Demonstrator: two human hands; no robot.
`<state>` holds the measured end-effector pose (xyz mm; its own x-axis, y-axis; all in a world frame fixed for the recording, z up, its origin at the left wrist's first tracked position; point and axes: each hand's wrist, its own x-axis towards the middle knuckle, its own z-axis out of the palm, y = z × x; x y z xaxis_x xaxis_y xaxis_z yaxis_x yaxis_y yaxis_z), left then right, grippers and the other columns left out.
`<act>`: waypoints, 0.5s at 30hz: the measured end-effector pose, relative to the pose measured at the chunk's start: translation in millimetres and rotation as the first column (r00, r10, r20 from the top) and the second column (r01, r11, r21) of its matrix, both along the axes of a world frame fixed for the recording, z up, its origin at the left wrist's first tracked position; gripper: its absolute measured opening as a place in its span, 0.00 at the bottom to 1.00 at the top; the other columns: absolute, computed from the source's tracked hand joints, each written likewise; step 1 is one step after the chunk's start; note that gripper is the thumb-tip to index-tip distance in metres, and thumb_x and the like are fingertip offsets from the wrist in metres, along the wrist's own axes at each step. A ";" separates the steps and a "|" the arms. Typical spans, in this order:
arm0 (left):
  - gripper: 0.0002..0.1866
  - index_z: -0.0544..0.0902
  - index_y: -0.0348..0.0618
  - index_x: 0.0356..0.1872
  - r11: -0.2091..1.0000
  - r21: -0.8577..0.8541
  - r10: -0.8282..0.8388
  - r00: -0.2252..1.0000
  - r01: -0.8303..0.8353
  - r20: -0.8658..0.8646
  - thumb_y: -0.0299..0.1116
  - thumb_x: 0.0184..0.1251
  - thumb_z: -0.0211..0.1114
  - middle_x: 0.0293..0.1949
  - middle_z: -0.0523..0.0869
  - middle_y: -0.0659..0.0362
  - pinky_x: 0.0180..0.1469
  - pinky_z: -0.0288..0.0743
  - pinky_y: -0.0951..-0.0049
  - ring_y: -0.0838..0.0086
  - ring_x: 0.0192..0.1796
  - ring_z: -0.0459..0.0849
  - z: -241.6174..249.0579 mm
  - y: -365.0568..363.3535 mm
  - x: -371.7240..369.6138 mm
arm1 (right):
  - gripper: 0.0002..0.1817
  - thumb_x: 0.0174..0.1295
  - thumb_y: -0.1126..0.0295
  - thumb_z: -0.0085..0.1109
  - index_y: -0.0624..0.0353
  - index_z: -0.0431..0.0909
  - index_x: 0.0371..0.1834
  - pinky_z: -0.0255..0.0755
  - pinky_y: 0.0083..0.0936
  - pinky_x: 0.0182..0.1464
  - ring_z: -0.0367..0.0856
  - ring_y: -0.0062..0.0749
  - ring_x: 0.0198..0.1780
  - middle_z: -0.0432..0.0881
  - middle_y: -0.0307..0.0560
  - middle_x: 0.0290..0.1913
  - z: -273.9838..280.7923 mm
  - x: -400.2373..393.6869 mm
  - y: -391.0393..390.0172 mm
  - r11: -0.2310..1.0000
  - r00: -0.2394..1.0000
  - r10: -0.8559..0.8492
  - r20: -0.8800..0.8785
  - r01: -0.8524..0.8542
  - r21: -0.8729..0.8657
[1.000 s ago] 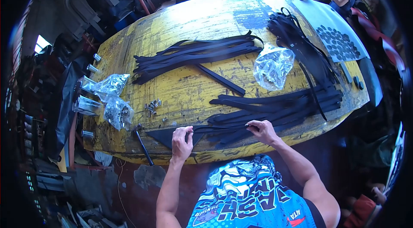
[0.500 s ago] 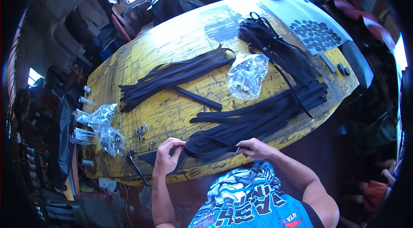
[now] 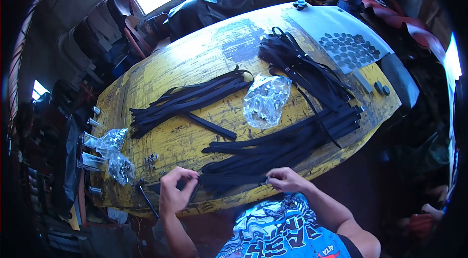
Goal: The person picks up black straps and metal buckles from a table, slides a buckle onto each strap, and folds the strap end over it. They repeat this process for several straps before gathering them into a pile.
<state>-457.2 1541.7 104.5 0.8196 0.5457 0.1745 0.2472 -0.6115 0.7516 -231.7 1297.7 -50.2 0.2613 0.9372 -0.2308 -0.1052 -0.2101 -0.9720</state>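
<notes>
1. Left hand [image 3: 172, 192]: its grip is pinched, thumb against fingertips, on one end of a black strap [image 3: 233, 180].
2. Right hand [image 3: 289, 180]: its grip is likewise closed on the strap's other end. The two opposed pinches seem to keep it straight above the near edge of the bench [image 3: 180, 146]. Whether either pinch also hides a fitting, I cannot tell.
3. A dark-handled tool [image 3: 148, 201] lies beside the left hand, probably for easy reach.
4. Just beyond the hands, a strap pile [image 3: 292, 136] lies roughly lengthwise, which likely limits tangling.
5. Small metal fittings [image 3: 152, 161] sit loose to the left, presumably easier to pick up than bagged ones.
6. Farther, a clear bag [image 3: 265, 104] separates a strap bundle [image 3: 190, 98] from a looped bundle [image 3: 280, 52].
7. Farthest, dark discs [image 3: 348, 49] spread across a pale sheet [image 3: 312, 21], perhaps to limit overlap.
</notes>
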 end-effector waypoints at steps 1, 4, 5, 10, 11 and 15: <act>0.08 0.83 0.32 0.40 0.976 -0.196 0.095 0.995 -0.101 -0.040 0.15 0.60 0.65 0.35 0.87 0.57 0.43 0.79 0.78 0.78 0.38 0.85 -16.2 12.9 -2.1 | 0.10 0.72 0.68 0.55 0.64 0.80 0.43 0.66 0.17 0.24 0.72 0.14 0.22 0.77 0.33 0.22 15.9 13.4 -13.7 0.985 0.984 0.149 -0.095 -0.156 -0.079; 0.09 0.82 0.31 0.44 0.871 -0.476 0.068 0.991 -0.117 -0.119 0.18 0.63 0.66 0.38 0.87 0.56 0.45 0.80 0.79 0.78 0.39 0.86 -65.3 32.3 12.7 | 0.12 0.74 0.65 0.53 0.65 0.78 0.46 0.69 0.16 0.26 0.75 0.14 0.23 0.78 0.35 0.23 46.8 35.5 -46.6 0.963 0.955 0.268 -0.131 -0.269 0.010; 0.09 0.82 0.31 0.46 0.851 -0.517 0.024 0.990 -0.092 -0.138 0.20 0.65 0.66 0.39 0.88 0.55 0.46 0.81 0.78 0.77 0.40 0.86 -82.8 31.9 24.2 | 0.13 0.75 0.65 0.52 0.66 0.78 0.46 0.71 0.16 0.26 0.77 0.15 0.24 0.79 0.36 0.24 63.9 42.9 -54.1 0.951 0.947 0.308 -0.090 -0.307 0.031; 0.18 0.77 0.35 0.58 0.411 -0.909 -0.089 0.995 0.072 0.039 0.26 0.69 0.65 0.46 0.86 0.56 0.45 0.81 0.77 0.74 0.42 0.87 -179.3 27.4 77.2 | 0.21 0.74 0.72 0.51 0.65 0.67 0.68 0.82 0.23 0.36 0.87 0.29 0.35 0.87 0.54 0.38 118.0 85.5 -65.4 0.939 0.881 0.316 -0.351 -0.239 0.247; 0.21 0.75 0.36 0.61 0.343 -0.937 -0.061 0.997 0.058 0.040 0.27 0.69 0.66 0.48 0.85 0.55 0.45 0.81 0.77 0.73 0.43 0.87 -190.1 18.0 89.2 | 0.23 0.74 0.74 0.49 0.64 0.64 0.71 0.82 0.24 0.35 0.87 0.32 0.34 0.86 0.57 0.41 124.2 95.6 -59.9 0.946 0.889 0.280 -0.363 -0.191 0.263; 0.30 0.65 0.38 0.71 0.313 -0.949 -0.007 0.999 0.034 0.034 0.30 0.70 0.65 0.60 0.80 0.50 0.51 0.80 0.72 0.68 0.49 0.87 -214.1 -11.3 106.8 | 0.23 0.73 0.73 0.49 0.65 0.64 0.70 0.82 0.24 0.30 0.86 0.33 0.27 0.84 0.57 0.46 157.3 158.0 0.7 0.950 0.930 0.235 -0.281 -0.158 0.270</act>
